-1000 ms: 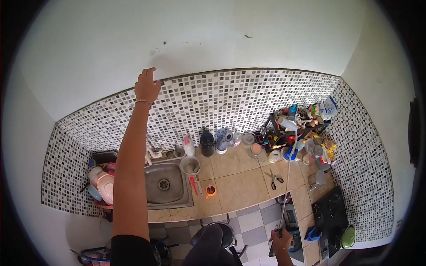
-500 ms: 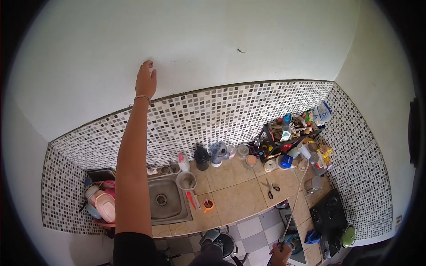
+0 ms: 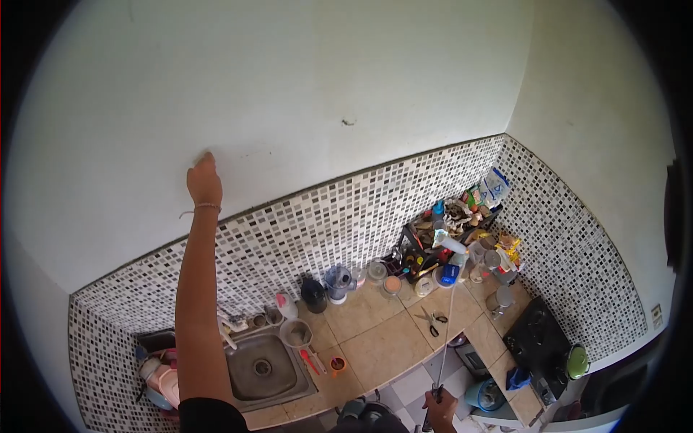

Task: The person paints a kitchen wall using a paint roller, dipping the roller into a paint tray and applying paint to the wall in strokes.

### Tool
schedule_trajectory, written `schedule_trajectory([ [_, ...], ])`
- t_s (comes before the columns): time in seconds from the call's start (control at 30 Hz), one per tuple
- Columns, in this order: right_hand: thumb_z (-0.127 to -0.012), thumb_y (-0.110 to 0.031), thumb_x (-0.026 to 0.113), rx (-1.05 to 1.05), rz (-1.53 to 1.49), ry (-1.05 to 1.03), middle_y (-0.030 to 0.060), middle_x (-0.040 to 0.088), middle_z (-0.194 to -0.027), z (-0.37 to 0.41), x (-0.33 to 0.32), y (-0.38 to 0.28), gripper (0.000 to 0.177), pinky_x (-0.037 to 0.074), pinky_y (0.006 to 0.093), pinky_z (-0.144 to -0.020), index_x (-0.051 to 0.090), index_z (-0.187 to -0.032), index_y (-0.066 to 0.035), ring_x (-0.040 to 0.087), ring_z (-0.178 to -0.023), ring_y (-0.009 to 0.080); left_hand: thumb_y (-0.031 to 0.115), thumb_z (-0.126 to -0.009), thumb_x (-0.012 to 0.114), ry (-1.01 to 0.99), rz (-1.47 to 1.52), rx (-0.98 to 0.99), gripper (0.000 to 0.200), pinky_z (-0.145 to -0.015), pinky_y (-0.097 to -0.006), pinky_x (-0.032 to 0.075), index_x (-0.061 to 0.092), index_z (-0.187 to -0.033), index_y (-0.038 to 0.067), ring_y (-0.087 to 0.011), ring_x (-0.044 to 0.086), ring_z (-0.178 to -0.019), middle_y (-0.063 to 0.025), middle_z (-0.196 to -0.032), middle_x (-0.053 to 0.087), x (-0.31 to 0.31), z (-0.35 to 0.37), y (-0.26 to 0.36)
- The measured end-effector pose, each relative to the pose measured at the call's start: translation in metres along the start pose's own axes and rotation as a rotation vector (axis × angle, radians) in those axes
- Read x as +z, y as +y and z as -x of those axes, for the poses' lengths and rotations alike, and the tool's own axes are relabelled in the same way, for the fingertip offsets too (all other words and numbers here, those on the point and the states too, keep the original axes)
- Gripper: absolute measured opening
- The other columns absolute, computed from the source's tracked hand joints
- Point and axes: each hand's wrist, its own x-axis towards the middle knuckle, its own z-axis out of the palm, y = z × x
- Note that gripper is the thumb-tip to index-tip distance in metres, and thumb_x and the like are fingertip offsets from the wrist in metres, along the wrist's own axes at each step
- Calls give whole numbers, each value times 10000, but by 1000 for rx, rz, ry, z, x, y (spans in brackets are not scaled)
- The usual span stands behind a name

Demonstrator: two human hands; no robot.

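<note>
High on the pale wall [image 3: 289,79], above the tile edge, is my left hand [image 3: 205,182], its arm stretched out over the sink. The fingers look curled in at the wall; whether anything is in them is hidden. A band circles that wrist. Low in the view, my right hand [image 3: 439,411] is wrapped round the dark grip of a long thin pole [image 3: 446,332]. The pole slants up across the counter, and a white cylindrical piece [image 3: 453,245] shows at its far end, near the jars.
A sink [image 3: 263,368], blender [image 3: 338,285], scissors [image 3: 433,321] and orange cup [image 3: 337,364] line the tiled counter [image 3: 375,339]. A crowded black rack [image 3: 415,238] stands in the corner. At right are a stove [image 3: 538,339] and green pot [image 3: 577,361]; below, a blue bucket [image 3: 482,395].
The view has tilted up and swung, so the counter sits differently. My left hand's fingers have curled in from a straighter pose. My right hand still grips the pole.
</note>
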Motion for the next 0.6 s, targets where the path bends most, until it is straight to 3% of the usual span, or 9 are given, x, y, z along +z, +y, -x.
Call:
schedule_trajectory([
  [0.1,-868,-305,672,-25,27,-47,98,637,-659,2,4,-11,288,482,382,-589,645,-843,-20,592,-582,219,20,-790,598,-75,-83,15,114,-654,-420,490,622,-877,90,-330,651,-741,-130,-767,671,3,-7,-8],
  [0.2,-872,-351,674,-113,149,-148,102,646,-673,-23,8,-12,333,486,387,-596,646,-857,-19,606,-597,219,150,-787,708,-290,-125,-120,161,-664,-403,493,681,-946,138,-281,664,-844,-90,-835,696,-30,-28,-10],
  [0.23,-871,-394,680,-154,10,-153,104,646,-655,-30,0,-44,356,495,385,-616,655,-917,-42,623,-605,241,241,-722,819,-286,-113,-187,505,-725,-434,515,637,-1185,152,-254,625,-1060,-101,-1154,658,-48,-33,-10],
  [0.33,-837,-205,723,-360,187,-159,127,615,-570,-83,-5,-74,274,468,375,-501,586,-725,4,597,-482,256,246,-717,851,18,-252,-335,801,-786,-428,514,457,-1404,127,-273,541,-1214,-162,-1410,464,-114,-51,25],
  [0.37,-842,-193,716,-457,179,-122,138,608,-592,-96,-7,-90,252,467,397,-529,591,-738,0,599,-528,293,256,-674,886,-81,-123,-384,1157,-901,-512,495,141,-1553,158,-315,346,-1401,-182,-1580,182,-112,-63,17],
  [0.43,-854,-168,701,-662,156,-32,161,592,-635,-125,-9,-126,208,466,440,-583,601,-766,-9,602,-620,368,330,-632,906,-203,-155,-386,1305,-972,-603,431,4,-1557,144,-366,147,-1462,-210,-1599,12,-109,-78,18],
  [0.53,-869,-185,698,-849,238,197,147,593,-618,-158,3,-165,221,464,424,-532,567,-826,-12,618,-567,334,438,-578,918,-466,-188,-427,1485,-1014,-724,307,-184,-1524,129,-432,-136,-1455,-237,-1564,-226,-97,-90,20],
  [0.6,-900,-174,666,-771,130,159,148,610,-634,-173,22,-165,210,471,395,-523,557,-861,1,617,-546,312,494,-557,914,-567,-199,-462,1550,-1014,-765,251,-258,-1499,113,-474,-247,-1419,-259,-1531,-313,-84,-91,23],
])
